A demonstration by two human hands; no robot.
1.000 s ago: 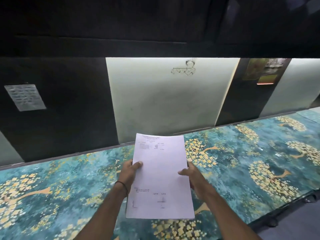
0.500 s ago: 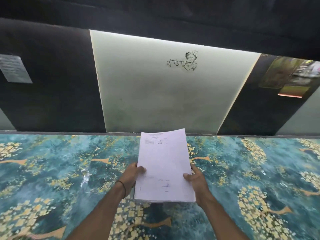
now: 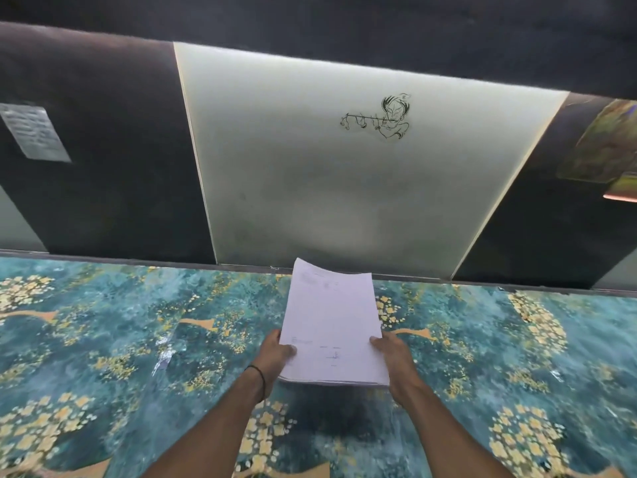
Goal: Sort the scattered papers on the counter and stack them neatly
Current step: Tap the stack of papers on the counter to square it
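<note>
Two hands (image 3: 275, 357) (image 3: 396, 362), one paper stack (image 3: 332, 326), one counter (image 3: 103, 343).

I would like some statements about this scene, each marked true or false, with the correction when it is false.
1. The left hand and the right hand both hold the stack of papers. True.
2. A black band circles the left wrist. True.
3. The counter is plain white. False: it is teal with yellow flowers.
4. The pale wall panel is blank. False: it carries a line drawing.
</note>
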